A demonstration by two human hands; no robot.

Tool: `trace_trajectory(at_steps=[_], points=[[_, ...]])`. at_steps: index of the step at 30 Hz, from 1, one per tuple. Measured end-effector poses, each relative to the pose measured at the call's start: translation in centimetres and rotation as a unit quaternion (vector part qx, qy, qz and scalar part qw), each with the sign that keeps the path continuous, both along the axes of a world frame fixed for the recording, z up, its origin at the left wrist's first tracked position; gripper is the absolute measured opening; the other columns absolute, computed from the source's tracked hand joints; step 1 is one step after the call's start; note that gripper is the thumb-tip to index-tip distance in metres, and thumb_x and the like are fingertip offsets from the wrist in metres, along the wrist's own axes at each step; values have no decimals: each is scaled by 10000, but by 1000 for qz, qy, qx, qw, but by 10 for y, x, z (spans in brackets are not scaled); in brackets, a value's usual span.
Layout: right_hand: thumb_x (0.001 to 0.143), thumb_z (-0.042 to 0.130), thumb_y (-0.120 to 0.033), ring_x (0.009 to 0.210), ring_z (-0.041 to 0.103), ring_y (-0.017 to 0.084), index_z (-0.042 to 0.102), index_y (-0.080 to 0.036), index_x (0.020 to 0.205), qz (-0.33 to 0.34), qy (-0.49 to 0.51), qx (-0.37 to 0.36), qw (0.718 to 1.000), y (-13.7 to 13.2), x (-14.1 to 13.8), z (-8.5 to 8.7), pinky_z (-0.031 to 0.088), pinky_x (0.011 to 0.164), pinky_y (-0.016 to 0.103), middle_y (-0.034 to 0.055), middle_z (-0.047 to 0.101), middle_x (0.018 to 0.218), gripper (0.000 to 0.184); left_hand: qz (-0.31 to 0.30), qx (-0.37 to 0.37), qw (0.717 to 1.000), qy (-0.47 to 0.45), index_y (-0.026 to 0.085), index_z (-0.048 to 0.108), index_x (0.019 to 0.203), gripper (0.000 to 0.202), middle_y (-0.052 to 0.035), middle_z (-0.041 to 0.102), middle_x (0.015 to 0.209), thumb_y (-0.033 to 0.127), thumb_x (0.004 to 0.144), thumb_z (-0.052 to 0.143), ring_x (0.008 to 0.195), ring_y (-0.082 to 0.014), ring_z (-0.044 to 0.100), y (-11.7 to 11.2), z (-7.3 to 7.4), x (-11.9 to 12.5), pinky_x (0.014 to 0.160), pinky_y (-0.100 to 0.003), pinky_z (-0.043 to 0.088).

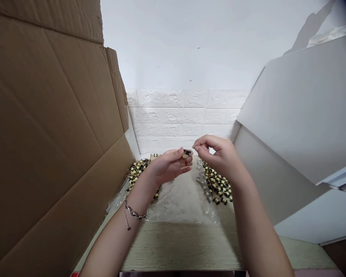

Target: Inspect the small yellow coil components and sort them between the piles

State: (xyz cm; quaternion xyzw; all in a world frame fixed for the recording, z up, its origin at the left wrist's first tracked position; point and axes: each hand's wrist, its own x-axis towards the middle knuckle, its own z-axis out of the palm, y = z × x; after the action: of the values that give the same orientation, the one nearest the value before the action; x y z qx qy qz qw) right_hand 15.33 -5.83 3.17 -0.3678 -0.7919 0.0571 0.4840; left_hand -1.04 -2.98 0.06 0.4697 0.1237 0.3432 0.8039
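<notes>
My left hand (173, 163) grips a small transformer coil (186, 154) between thumb and fingers. The coil has a black bobbin, yellow tape and thin copper-coloured leads hanging down. Just right of it, my right hand (216, 154) is raised with thumb and index finger pinched together. Whatever is in that pinch, perhaps a fine wire, is too small to make out. Beneath both hands a clear plastic bag (181, 204) lies flat on the table. A heap of similar coils (137, 171) is partly hidden behind my left wrist, and another heap of coils (217, 182) lies by my right forearm.
A tall cardboard sheet (54, 127) walls off the left side. On the right stand pale grey-white panels (302, 107). A white brick-patterned wall (173, 115) closes the back. The wood-grain table (178, 246) ends at a front edge close to me.
</notes>
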Motion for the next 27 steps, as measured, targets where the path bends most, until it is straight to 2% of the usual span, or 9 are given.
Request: trace_trajectory(at_steps=[5,9,13,16,19,21,24,25,27], points=[[718,477,-107,536,406,60,559,-187,702,20,1,-24,1000,4,-3,-3,326,509,172,-53,432,552,116,22,-11,1000,-4,123,595,763,283,13,494,672,378,653,653,695,-77,487,0,2,-2,741,-248,395],[702,486,-111,535,404,60,562,-189,687,-4,12,-24,1000,3,-3,-4,327,519,175,-57,424,543,110,39,-12,999,11,133,605,752,272,7,520,679,390,669,635,680,-78,493,1,2,-2,739,-250,394],[700,503,-157,502,379,59,557,-184,661,-51,59,-29,997,4,-2,-5,313,496,181,-62,403,515,72,114,60,990,64,144,617,864,316,-43,590,799,425,738,546,778,-105,514,5,1,0,763,-251,369],[699,509,-188,481,355,60,546,-180,634,-76,89,-41,992,4,-2,-5,295,478,187,-65,368,488,76,189,157,966,82,204,576,1001,368,-48,587,965,439,719,560,894,-135,499,9,-1,0,808,-270,347],[683,517,-191,481,351,63,538,-176,623,-89,117,-46,988,5,-1,-5,295,476,190,-65,364,485,66,317,306,894,88,263,496,1100,596,-34,525,1098,394,560,710,998,-171,450,10,-2,0,854,-291,329],[674,517,-188,482,349,64,534,-173,615,-92,129,-49,986,5,-2,-5,292,471,190,-63,362,484,64,411,400,810,123,263,473,1110,720,-42,504,1115,381,462,762,1015,-196,434,7,-1,1,866,-309,323],[667,512,-183,473,345,64,530,-170,606,-90,136,-57,985,5,-5,-4,283,458,190,-63,354,476,65,508,486,686,189,242,495,1062,657,-48,508,1079,391,476,750,979,-207,445,-3,2,6,873,-317,314],[666,511,-181,468,343,64,531,-169,606,-89,137,-61,985,5,-6,-4,281,454,189,-64,353,473,65,526,498,660,196,235,509,1032,589,-48,520,1047,389,509,733,961,-206,449,-6,2,8,868,-311,313],[670,508,-184,460,340,62,539,-168,612,-84,136,-69,985,4,-9,-4,278,448,188,-64,355,468,67,549,494,645,195,227,528,975,453,-44,541,982,368,579,696,938,-203,455,-12,3,12,871,-302,303]])
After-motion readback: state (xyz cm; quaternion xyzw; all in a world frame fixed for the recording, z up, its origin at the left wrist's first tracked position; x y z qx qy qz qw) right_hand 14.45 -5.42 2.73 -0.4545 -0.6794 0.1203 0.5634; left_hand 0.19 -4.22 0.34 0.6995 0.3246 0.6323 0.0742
